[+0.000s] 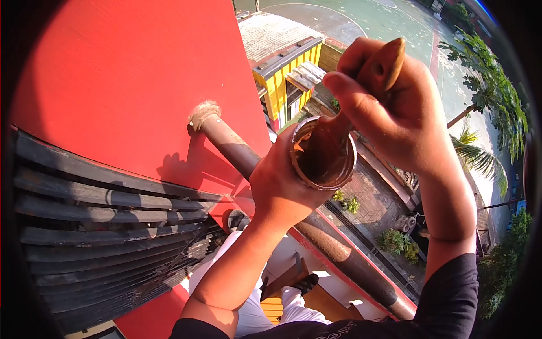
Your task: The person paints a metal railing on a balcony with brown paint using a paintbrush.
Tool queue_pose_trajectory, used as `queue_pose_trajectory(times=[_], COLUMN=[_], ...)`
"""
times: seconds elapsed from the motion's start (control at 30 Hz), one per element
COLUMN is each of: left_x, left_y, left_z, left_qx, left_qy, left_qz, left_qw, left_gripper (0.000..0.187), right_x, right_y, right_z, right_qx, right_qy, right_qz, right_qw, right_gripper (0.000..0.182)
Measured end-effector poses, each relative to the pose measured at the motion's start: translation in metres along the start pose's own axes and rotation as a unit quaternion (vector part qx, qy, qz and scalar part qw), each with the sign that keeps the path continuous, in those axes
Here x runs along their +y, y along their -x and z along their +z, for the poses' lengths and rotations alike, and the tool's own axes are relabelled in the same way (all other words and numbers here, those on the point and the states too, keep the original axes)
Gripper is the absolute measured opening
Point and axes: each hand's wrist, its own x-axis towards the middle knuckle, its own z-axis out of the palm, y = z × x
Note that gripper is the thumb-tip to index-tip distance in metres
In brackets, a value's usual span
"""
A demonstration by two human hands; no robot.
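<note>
My left hand (285, 183) is wrapped around a small open paint can (351, 165), its mouth tilted up towards me. Brown paint coats the can's inner wall. In my right hand (403, 110) is a paintbrush (385, 69), gripped by its wooden handle with the pointed end up. Its lower part reaches down into the can, so the bristles are hidden. Below the can, a brown pipe rail (324, 237) runs diagonally from the red wall (130, 73). Its colour is uneven, with glossy dark and duller patches.
Dark horizontal slats (107, 217) stand to the left. My feet are on a raised wooden surface (322, 302) behind the rail. Beyond the rail is a drop to a paved yard (372, 209) with plants, a yellow hut (276, 90) and a green court (395, 28).
</note>
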Motion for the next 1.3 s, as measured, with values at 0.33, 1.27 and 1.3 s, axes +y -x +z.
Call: queue_pose_trajectory(times=[0.33,1.27,1.3], left_x=[0.000,0.004,0.006], left_y=[0.000,-0.002,-0.002], left_z=[0.000,0.000,-0.001], left_qx=[-0.003,0.015,0.019], left_qy=[-0.010,0.032,0.029], left_qz=[-0.014,0.019,0.017], left_qw=[1.000,0.999,0.999], left_gripper=[0.085,0.074,0.074], right_x=[0.003,0.058,0.059], right_y=[0.000,0.092,0.092], right_z=[0.001,-0.044,-0.047], right_qx=[0.016,0.235,0.239], right_qy=[-0.014,-0.365,-0.370], right_qz=[0.005,0.201,0.192], right_qw=[1.000,0.878,0.877], right_gripper=[0.015,0.026,0.025])
